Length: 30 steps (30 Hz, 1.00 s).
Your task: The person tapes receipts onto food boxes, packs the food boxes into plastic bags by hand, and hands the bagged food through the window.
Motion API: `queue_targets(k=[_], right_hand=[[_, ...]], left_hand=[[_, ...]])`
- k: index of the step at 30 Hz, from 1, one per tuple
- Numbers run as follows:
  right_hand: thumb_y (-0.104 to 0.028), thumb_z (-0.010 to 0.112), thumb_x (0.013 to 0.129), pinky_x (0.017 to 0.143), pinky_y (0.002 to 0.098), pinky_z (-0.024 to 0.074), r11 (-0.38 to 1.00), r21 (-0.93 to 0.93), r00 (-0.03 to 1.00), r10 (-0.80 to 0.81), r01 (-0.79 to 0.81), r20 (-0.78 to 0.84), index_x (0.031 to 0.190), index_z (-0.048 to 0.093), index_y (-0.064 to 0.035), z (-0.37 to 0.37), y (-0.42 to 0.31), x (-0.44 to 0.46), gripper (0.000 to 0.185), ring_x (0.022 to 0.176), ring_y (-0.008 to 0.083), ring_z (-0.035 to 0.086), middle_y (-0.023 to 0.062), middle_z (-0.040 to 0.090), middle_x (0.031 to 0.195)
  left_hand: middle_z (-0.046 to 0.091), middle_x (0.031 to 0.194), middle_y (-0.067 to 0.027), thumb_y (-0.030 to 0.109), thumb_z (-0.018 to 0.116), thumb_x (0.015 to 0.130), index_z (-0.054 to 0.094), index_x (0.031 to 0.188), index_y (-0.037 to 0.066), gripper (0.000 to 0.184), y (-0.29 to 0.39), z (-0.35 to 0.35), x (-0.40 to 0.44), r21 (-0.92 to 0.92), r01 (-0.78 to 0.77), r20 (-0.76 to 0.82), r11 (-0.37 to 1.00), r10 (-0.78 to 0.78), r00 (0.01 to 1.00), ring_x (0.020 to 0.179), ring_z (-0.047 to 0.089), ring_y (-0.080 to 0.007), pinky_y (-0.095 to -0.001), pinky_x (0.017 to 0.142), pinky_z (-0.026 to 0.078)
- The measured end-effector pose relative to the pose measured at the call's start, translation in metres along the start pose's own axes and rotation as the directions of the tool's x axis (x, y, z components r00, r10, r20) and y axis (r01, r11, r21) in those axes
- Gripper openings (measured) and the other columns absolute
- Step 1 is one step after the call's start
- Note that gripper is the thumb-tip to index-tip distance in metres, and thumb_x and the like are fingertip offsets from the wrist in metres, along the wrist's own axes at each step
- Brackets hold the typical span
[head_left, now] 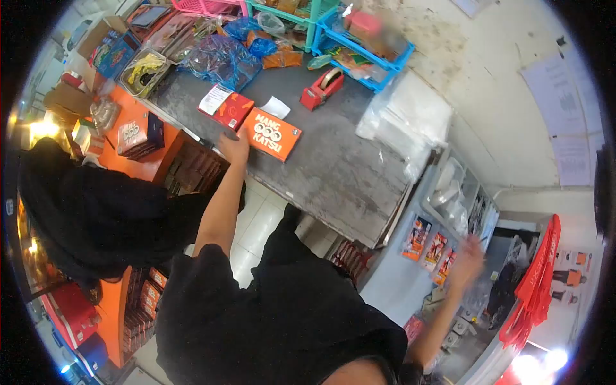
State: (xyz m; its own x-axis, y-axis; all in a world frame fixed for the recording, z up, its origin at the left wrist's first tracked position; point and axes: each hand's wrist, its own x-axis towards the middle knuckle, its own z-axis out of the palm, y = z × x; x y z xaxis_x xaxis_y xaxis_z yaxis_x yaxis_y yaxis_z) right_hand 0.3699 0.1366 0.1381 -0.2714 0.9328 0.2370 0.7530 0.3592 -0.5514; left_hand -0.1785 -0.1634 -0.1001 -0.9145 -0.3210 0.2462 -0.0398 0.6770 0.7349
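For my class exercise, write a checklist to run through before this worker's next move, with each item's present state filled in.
1. Left hand at the orange box: ok, by its left corner.
2. Orange box on the table, lettering up: ok.
3. Right hand also at the orange box: not ok, it is away by the packets.
4. Right hand empty: cannot tell, it is blurred.
5. Tape dispenser on the table: ok.
6. Orange box filled: cannot tell, its inside is hidden.
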Motion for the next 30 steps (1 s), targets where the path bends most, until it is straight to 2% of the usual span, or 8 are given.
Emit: queue_targets(k=[4, 7, 9, 12, 14, 17, 21, 30], right_hand=[[-0.025, 0.068, 0.084, 0.096, 0.0395, 0.0433, 0.892, 0.403, 0.783, -0.397, 0.206, 0.478, 0.118, 0.06, -0.0006, 0.267, -0.122, -0.025, 0.043, 0.108, 0.0312, 0.058, 0.0187, 0.06, 0.118], [-0.035, 0.066, 0.085, 0.092, 0.0443, 0.045, 0.787, 0.485, 0.687, -0.592, 0.381, 0.421, 0.122, 0.056, 0.0009, 0.357, -0.215, -0.029, 0.053, 0.106, 0.0362, 0.058, 0.021, 0.06, 0.116], [-0.041, 0.068, 0.082, 0.089, 0.0427, 0.0462, 0.93, 0.365, 0.762, -0.271, 0.049, 0.588, 0.113, 0.06, 0.0029, 0.412, -0.247, -0.015, 0.054, 0.104, 0.035, 0.061, 0.0206, 0.063, 0.112], [-0.045, 0.073, 0.075, 0.081, 0.0396, 0.0496, 0.946, 0.017, 0.435, 0.133, -0.324, 0.891, 0.095, 0.067, 0.0036, 0.471, -0.259, 0.026, 0.053, 0.094, 0.0313, 0.065, 0.0195, 0.067, 0.102], [-0.038, 0.076, 0.075, 0.062, 0.0324, 0.0493, 0.992, -0.062, 0.265, 0.09, -0.111, 0.96, 0.081, 0.069, 0.0014, 0.462, -0.275, 0.036, 0.041, 0.062, 0.0193, 0.062, 0.0106, 0.066, 0.07], [-0.038, 0.08, 0.064, 0.07, 0.0365, 0.0516, 0.993, -0.021, 0.152, 0.039, -0.114, 0.988, 0.078, 0.07, 0.0029, 0.518, -0.255, 0.028, 0.044, 0.077, 0.0238, 0.067, 0.0158, 0.07, 0.088], [-0.026, 0.076, 0.067, 0.071, 0.035, 0.0507, 0.919, 0.262, 0.303, -0.17, -0.296, 0.938, 0.085, 0.072, -0.0042, 0.521, -0.255, 0.011, 0.029, 0.077, 0.0228, 0.067, 0.0116, 0.07, 0.085], [-0.017, 0.065, 0.08, 0.073, 0.0355, 0.0484, 0.846, 0.534, 0.582, -0.429, -0.01, 0.691, 0.093, 0.069, -0.0037, 0.412, -0.28, 0.049, 0.019, 0.079, 0.0235, 0.063, 0.0119, 0.067, 0.086]], left_hand=[[0.057, 0.097, -0.0268, 0.03, 0.063, 0.088, 0.054, 0.103, -0.009, 0.043, -0.005, 0.016, -0.019, -0.204, -0.063, 0.148, 0.977, 0.094, 0.984, 0.094, 0.054, -0.042, -0.0466, 0.083, 0.041], [0.054, 0.088, -0.0241, 0.031, 0.064, 0.088, 0.053, 0.092, -0.007, 0.04, -0.004, 0.007, -0.05, -0.179, -0.015, 0.255, 0.984, 0.061, 0.965, 0.085, 0.052, -0.0393, -0.0466, 0.076, 0.039], [0.052, 0.084, -0.0226, 0.03, 0.063, 0.089, 0.051, 0.088, -0.006, 0.038, 0.007, -0.004, -0.075, -0.217, 0.006, 0.274, 0.976, 0.055, 0.96, 0.083, 0.05, -0.0382, -0.046, 0.075, 0.039], [0.053, 0.086, -0.0212, 0.029, 0.061, 0.091, 0.052, 0.093, -0.007, 0.037, 0.011, -0.014, -0.119, -0.197, -0.039, 0.287, 0.98, 0.095, 0.953, 0.079, 0.051, -0.0334, -0.0432, 0.073, 0.04], [0.053, 0.088, -0.0211, 0.028, 0.061, 0.091, 0.052, 0.094, -0.007, 0.036, 0.017, -0.023, -0.131, -0.184, -0.05, 0.334, 0.982, 0.11, 0.936, 0.082, 0.051, -0.0338, -0.0437, 0.075, 0.039], [0.053, 0.09, -0.021, 0.027, 0.061, 0.091, 0.052, 0.095, -0.007, 0.035, 0.03, -0.02, -0.131, -0.21, -0.026, 0.379, 0.977, 0.106, 0.919, 0.087, 0.052, -0.0349, -0.0444, 0.078, 0.039], [0.053, 0.091, -0.0214, 0.028, 0.062, 0.09, 0.051, 0.091, -0.003, 0.034, 0.036, -0.01, -0.131, -0.222, -0.047, 0.367, 0.974, 0.129, 0.921, 0.089, 0.049, -0.0387, -0.0469, 0.08, 0.037], [0.055, 0.094, -0.0202, 0.03, 0.063, 0.089, 0.052, 0.093, -0.004, 0.035, 0.033, -0.014, -0.136, -0.228, -0.006, 0.409, 0.974, 0.101, 0.907, 0.091, 0.051, -0.0366, -0.0466, 0.081, 0.038]])
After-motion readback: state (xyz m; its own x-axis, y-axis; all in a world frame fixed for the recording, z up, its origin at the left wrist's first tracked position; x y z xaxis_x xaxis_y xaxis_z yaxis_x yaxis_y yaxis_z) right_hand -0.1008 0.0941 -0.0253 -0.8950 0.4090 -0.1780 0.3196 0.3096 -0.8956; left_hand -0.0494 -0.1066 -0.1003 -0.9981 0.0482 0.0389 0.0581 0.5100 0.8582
